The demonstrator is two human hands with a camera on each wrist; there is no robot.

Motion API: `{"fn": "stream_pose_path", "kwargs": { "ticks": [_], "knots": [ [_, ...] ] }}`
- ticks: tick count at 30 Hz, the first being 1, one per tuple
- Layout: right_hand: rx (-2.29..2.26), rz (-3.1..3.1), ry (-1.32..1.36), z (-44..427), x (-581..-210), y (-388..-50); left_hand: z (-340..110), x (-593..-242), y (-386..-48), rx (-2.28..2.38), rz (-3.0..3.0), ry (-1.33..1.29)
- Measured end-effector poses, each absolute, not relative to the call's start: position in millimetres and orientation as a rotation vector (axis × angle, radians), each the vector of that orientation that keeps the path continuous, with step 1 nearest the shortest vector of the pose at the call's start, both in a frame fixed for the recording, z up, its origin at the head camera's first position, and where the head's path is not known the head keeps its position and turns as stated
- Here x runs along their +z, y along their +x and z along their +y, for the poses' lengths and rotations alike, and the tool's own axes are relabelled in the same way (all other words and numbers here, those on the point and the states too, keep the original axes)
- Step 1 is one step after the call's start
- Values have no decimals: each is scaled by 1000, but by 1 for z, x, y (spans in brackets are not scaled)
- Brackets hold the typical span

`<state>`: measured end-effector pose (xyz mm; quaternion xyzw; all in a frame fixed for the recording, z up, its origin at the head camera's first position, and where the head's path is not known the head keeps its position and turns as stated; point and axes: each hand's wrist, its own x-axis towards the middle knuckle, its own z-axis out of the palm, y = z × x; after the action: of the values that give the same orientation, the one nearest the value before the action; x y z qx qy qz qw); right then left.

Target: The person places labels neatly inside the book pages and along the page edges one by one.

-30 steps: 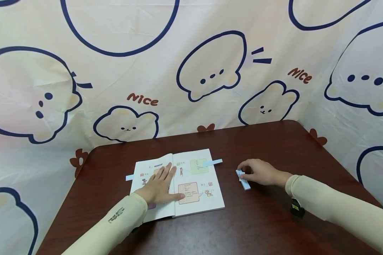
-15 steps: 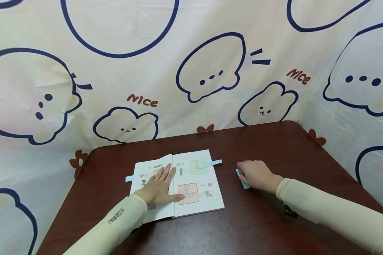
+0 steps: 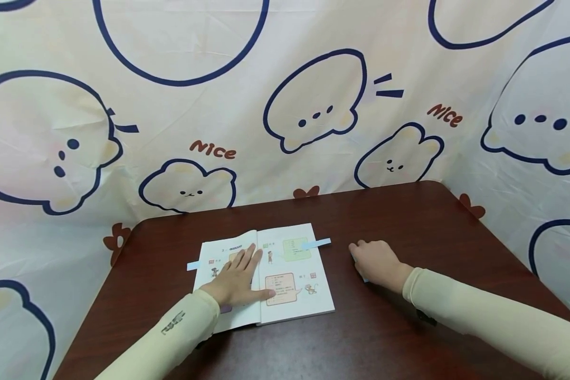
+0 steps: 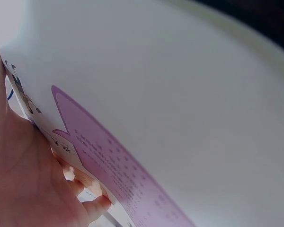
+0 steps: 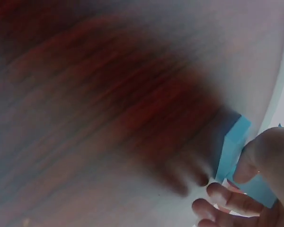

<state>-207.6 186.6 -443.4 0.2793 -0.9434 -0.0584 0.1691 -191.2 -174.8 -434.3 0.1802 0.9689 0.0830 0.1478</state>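
An open illustrated book [image 3: 290, 266] lies on the dark table. My left hand [image 3: 235, 282] rests across its left page and the fold, fingers spread and straight. In the left wrist view that hand [image 4: 31, 179] is beside the curved page [image 4: 170, 94]. One light blue sticky tab [image 3: 317, 243] juts from the right page, another blue tab [image 3: 192, 265] from the left side. To the right of the book, my right hand [image 3: 379, 264] grips a small light blue sticky-tab pad [image 5: 233, 144], mostly hidden from the head view. Thumb and curled fingers are around it in the right wrist view.
The dark brown wooden table [image 3: 285, 353] has rounded far corners. A pale curtain [image 3: 313, 105] printed with cartoon animals stands behind it and along both sides.
My right hand has turned palm-down over the blue pad and shifted slightly left, covering most of it. My left hand and the book have stayed in place.
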Motion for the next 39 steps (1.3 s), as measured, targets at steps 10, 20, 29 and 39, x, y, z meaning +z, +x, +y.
{"fn": "stream_pose_path", "kwargs": {
  "ticks": [10, 20, 29, 39],
  "knots": [
    [-252, -2688, 930, 191, -433, -208, -177, -442, -195, 220, 2783, 521],
    [620, -3226, 669, 197, -408, -222, -176, -436, -191, 258, 2781, 523],
    [981, -3197, 580, 210, -418, -232, -175, -436, -190, 250, 2795, 531],
    [1158, -3055, 700, 222, -431, -237, -176, -437, -191, 258, 2797, 535]
  ]
}}
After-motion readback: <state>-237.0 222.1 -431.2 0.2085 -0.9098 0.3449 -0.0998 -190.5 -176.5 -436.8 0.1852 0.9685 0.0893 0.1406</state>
